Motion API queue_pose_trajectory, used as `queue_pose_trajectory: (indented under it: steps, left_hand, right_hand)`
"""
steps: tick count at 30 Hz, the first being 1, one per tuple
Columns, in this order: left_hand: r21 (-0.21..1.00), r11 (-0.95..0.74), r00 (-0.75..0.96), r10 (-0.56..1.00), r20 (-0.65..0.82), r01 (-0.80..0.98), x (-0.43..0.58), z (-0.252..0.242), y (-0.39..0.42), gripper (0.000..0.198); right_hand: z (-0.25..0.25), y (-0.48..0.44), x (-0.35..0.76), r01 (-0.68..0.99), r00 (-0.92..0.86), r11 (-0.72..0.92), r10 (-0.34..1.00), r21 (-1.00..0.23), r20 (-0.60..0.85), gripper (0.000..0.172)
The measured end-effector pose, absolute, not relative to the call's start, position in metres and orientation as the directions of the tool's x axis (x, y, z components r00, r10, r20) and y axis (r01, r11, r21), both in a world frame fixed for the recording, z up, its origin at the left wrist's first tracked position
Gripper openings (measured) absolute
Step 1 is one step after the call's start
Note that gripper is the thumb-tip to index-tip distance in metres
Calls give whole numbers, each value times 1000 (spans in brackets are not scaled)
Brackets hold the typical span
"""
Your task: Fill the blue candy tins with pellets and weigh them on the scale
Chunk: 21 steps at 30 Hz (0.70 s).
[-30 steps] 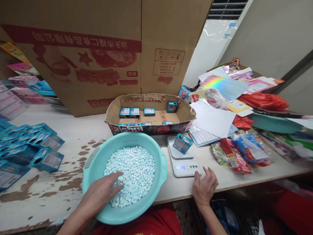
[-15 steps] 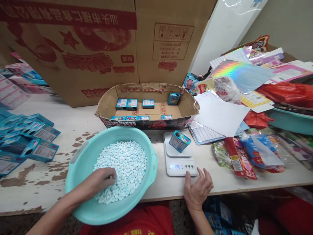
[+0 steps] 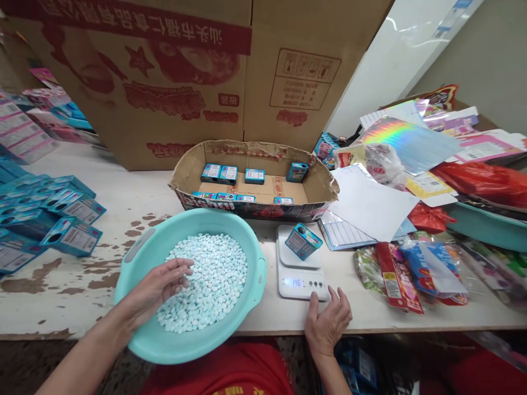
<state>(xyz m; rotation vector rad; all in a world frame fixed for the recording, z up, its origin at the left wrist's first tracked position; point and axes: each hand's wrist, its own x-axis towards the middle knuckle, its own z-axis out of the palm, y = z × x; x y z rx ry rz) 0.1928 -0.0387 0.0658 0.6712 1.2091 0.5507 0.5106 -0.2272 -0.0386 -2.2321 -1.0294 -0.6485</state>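
A turquoise basin (image 3: 241, 323) stands at the table's front, with many small pale tablets (image 3: 214, 280) in it. My left hand (image 3: 158, 288) hangs above them, its fingers curled together; whatever lies inside is hidden. To the right, a white kitchen scale (image 3: 288, 289) reads 146. A small blue box (image 3: 303, 241) rests tilted on its weighing plate, with a dark round opening on top. My right hand (image 3: 327, 323) lies at the table edge just below the scale, fingers spread and holding nothing, fingertips close to the scale's lower right corner.
Behind the basin, a low cardboard tray (image 3: 263, 148) holds several blue boxes. More blue boxes (image 3: 74, 236) are heaped at the left. A big carton (image 3: 164, 82) stands at the back. Papers (image 3: 370, 203) and candy packets (image 3: 399, 274) cover the right side.
My left hand has risen out of the tablets and turned, its fingers now showing. My right hand stays beside the scale, which still reads 146. The camera view has shifted slightly.
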Motion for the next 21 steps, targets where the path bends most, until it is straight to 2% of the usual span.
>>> queue_pose_trajectory:
  steps: [4,12,15,21]
  left_hand:
    - [747,665,315,715,-624,-30,192,63,-36,33]
    - [740,672,393,689,-609,-29,191,64,-35,33]
    - [729,683,399,679,-615,-39,190,61,-35,33]
    - [718,695,461,626,-629,36,190,62,-35,40]
  right_hand:
    - [-41,-229,513,796,584,-497,481,-345,654,52]
    - [-39,-232,517,668,742,-477,372,-572,557,49]
    - [-24,-224,521,613,790,-458,337,-644,512,47]
    - [20,-176,542,610,784,-330,382,-720,489,49]
